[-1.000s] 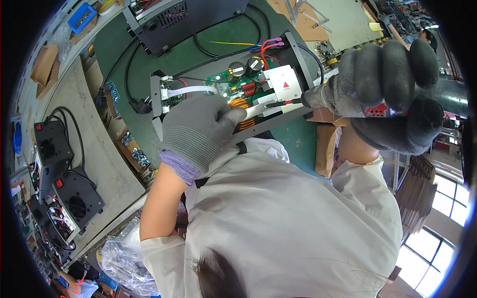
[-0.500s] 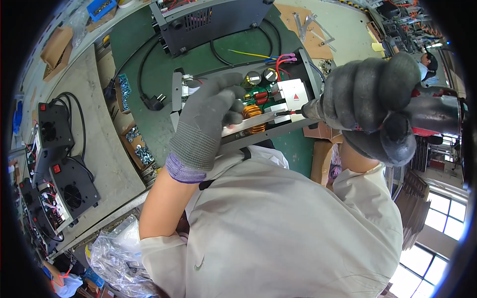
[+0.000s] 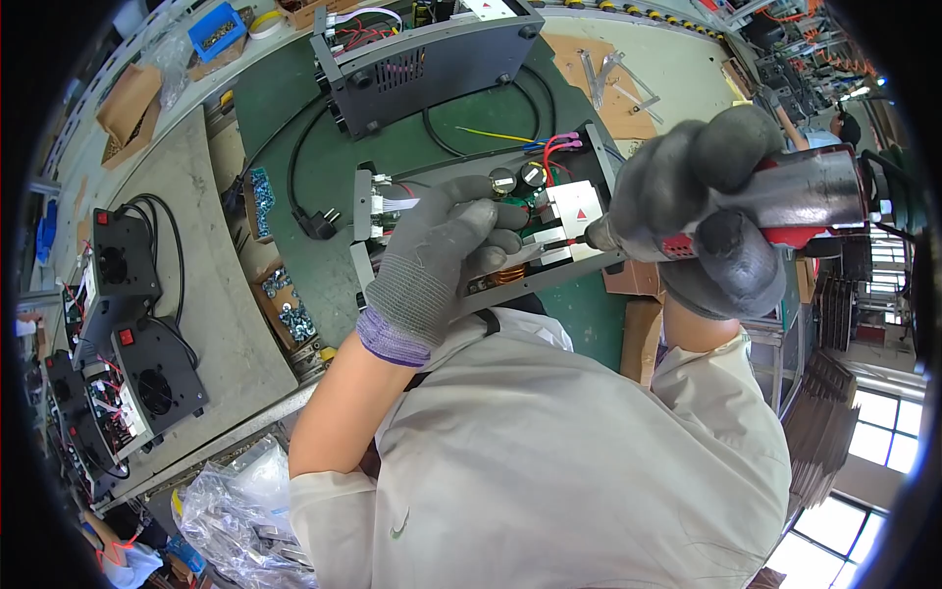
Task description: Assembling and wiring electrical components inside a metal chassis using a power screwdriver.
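Observation:
My left hand [image 3: 442, 245], in a grey glove with a purple cuff, is closed with its fingertips pinching a thin metal strip [image 3: 524, 257]. It hovers over the near side of an open black metal case [image 3: 528, 286]. My right hand [image 3: 699, 211], gloved as well, grips a power screwdriver [image 3: 810, 191] held level and pointing left. The screwdriver's dark bit lies by the strip's end; whether they touch I cannot tell. Inside the case are a white plate [image 3: 574, 208] with a red triangle, round black capacitors [image 3: 532, 175], a partly hidden copper coil [image 3: 508, 276] and red wires [image 3: 557, 147].
Another black case [image 3: 432, 74] stands behind on the green mat [image 3: 285, 79]. A black power plug [image 3: 319, 224] and cable lie to the left. Boxes of screws [image 3: 285, 304] sit beside the mat, with finished-looking black units [image 3: 147, 373] farther left. Metal brackets [image 3: 613, 79] rest at the back right.
The screwdriver and my right hand have shifted left and slightly down toward the case. My left hand has moved a little right, covering more of the coil. The whole view has shifted slightly.

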Available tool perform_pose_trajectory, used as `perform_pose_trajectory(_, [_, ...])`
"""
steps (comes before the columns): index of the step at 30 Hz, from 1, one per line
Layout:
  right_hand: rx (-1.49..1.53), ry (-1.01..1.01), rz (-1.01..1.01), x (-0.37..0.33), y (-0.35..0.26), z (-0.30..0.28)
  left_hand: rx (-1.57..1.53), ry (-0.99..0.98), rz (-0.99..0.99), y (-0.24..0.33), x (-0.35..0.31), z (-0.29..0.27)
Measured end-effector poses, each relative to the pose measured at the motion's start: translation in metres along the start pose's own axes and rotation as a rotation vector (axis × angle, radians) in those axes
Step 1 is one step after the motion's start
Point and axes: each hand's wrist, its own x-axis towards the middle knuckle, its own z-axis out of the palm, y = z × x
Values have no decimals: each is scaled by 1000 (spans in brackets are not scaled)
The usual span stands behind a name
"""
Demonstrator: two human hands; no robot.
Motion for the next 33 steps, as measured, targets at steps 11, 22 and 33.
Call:
perform_pose_trajectory(11, [321, 71, -268, 3, -29, -28, -15, 0, 107, -13, 1, -7])
perform_pose_trajectory(22, [448, -55, -240, 8, -14, -46, -31, -96, 85, -12, -1, -14])
perform_pose_trajectory(33, [489, 195, -215, -1, -12, -40, 70, -28, 186, -15, -3, -7])
